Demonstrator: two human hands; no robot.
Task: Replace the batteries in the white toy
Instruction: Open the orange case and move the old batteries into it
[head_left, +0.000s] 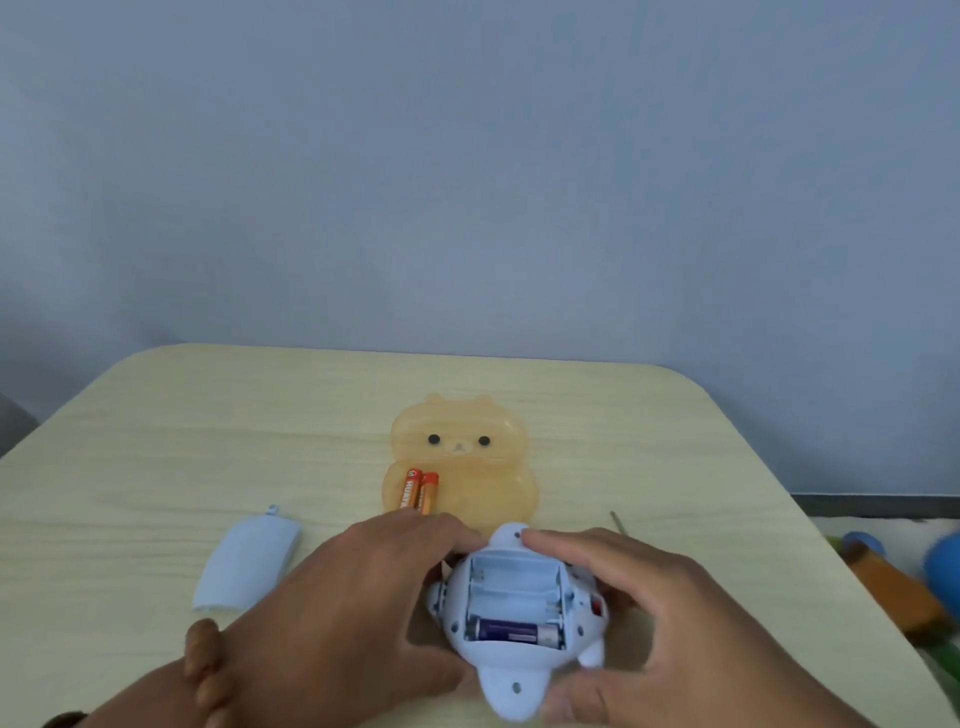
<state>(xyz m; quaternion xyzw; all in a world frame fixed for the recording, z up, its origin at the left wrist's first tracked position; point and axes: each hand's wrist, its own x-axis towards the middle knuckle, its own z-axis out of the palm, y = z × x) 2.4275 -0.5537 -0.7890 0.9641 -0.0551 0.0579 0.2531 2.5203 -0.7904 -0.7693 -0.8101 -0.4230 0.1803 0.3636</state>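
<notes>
Near the bench's front edge the toy (511, 675) lay belly-up, clasped at its sides by the left grip (353, 587) and right grip (639, 597), a purple battery (511, 631) lying crosswise in its nearest slot, two orange batteries (418, 491) just beyond, closer to the left grip.

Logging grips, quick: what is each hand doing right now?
Left hand: holding the toy.
Right hand: holding the toy too.
</notes>
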